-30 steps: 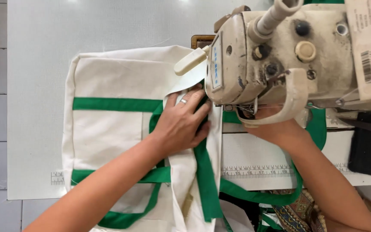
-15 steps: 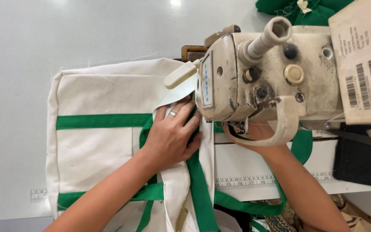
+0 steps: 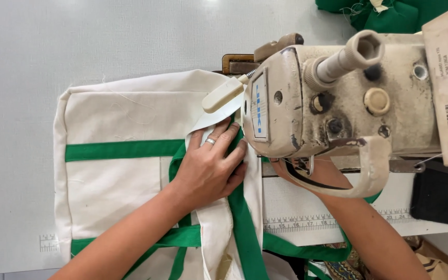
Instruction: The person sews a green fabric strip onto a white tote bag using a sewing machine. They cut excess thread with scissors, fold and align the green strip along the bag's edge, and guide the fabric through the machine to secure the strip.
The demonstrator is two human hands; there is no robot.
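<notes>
Left hand [image 3: 211, 171] lies flat and spread on the cream canvas bag [image 3: 115, 176], fingers together and pointing toward the head of the sewing machine [image 3: 338, 98], a ring on one finger. It grips nothing; the palm presses down where the green webbing strap [image 3: 120, 150] crosses a second green strap that runs toward the near edge of the table [image 3: 79, 46]. Pressing there seems meant to keep the layers flat and lined up just beside the machine head, so that they do not slide apart where the needle would be, though the needle itself is hidden under the head.

Right hand [image 3: 286, 168] reaches in under the machine's curved cream guard, and only the wrist and forearm show; whether its fingers are open or closed on the cloth I cannot tell. It looks placed to steady the fabric from the other side.

The bag lies spread over the middle of the table, its far hem near the machine's cream lever, its near part hanging off the near edge with loose green strap loops. A printed ruler strip [image 3: 307, 224] runs along the table's near edge below the machine.
</notes>
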